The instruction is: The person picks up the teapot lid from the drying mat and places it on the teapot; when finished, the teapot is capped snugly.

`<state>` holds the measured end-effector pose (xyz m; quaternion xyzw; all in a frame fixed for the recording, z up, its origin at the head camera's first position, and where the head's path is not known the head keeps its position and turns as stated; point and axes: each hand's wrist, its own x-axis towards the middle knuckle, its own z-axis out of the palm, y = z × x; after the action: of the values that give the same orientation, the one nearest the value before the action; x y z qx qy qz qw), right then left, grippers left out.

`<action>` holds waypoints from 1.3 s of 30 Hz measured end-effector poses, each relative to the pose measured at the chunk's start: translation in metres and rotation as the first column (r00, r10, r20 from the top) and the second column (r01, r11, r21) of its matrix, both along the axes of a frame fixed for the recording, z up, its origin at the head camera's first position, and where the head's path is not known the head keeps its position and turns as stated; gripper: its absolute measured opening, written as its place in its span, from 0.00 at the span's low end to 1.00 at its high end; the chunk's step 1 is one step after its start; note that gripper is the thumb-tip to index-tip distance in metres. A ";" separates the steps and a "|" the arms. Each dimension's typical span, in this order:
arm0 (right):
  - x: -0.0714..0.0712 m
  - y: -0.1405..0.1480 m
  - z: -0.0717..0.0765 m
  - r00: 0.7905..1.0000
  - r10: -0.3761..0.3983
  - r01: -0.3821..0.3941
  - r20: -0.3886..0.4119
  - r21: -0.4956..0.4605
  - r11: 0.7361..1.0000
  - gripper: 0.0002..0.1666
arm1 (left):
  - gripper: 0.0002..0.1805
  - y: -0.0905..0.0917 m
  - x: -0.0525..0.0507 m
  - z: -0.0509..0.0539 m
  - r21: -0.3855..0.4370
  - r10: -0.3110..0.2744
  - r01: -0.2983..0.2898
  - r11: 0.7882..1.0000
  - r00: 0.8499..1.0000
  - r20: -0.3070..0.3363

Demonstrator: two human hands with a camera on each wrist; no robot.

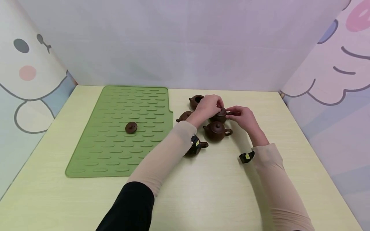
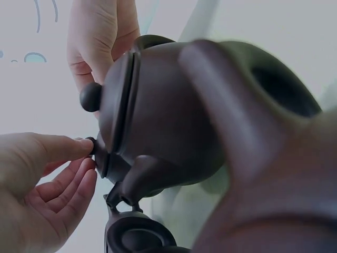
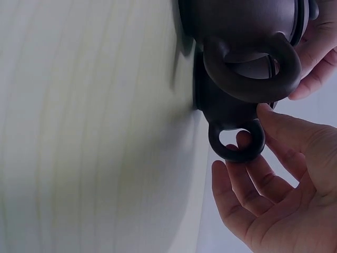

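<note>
Among a cluster of dark brown clay teapots, both hands are at one teapot (image 1: pixel 218 117) with its lid on. My left hand (image 1: pixel 206 107) reaches over from the left and pinches the knob (image 2: pixel 91 146) of that lid between thumb and finger. From the right, my right hand (image 1: pixel 244 118) holds the same teapot's ring handle (image 3: pixel 237 152), thumb on top and fingertips beneath. Just nearer stands another lidded teapot (image 1: pixel 215 132), untouched, its handle to the right. An uncovered teapot (image 1: pixel 194 101) sits behind my left hand.
A loose brown teapot lid (image 1: pixel 131 127) lies on the green ridged mat (image 1: pixel 115 154) at left. Beneath my left forearm are another teapot (image 1: pixel 184 116) and a partly hidden one (image 1: pixel 199 147). A pale wall (image 1: pixel 185 48) stands behind the wooden table (image 1: pixel 208 195).
</note>
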<state>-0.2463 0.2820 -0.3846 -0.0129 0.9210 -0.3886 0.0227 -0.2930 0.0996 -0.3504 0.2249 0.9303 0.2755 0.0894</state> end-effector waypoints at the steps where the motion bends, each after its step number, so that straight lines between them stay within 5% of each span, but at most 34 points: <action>1: 0.000 0.000 0.000 1.000 0.001 -0.001 -0.001 0.003 1.000 0.20 | 0.08 0.000 0.000 0.000 0.001 0.001 -0.001 1.000 1.000 -0.002; 10: 0.000 0.002 0.000 1.000 0.007 -0.007 0.007 0.009 1.000 0.20 | 0.11 -0.008 0.000 0.009 0.060 -0.019 0.017 0.998 0.999 0.036; 23: -0.001 0.003 -0.001 1.000 0.004 -0.004 -0.011 0.020 1.000 0.20 | 0.08 -0.036 0.005 0.028 0.147 -0.024 0.023 0.989 1.000 0.010; 39: 0.003 0.005 0.006 1.000 0.017 -0.018 0.014 0.014 1.000 0.25 | 0.10 -0.093 0.011 0.028 0.236 0.038 -0.032 0.971 0.999 -0.023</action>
<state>-0.2437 0.2868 -0.3781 -0.0182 0.9234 -0.3819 0.0326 -0.2821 0.0067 -0.3223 0.2214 0.8960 0.3825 0.0442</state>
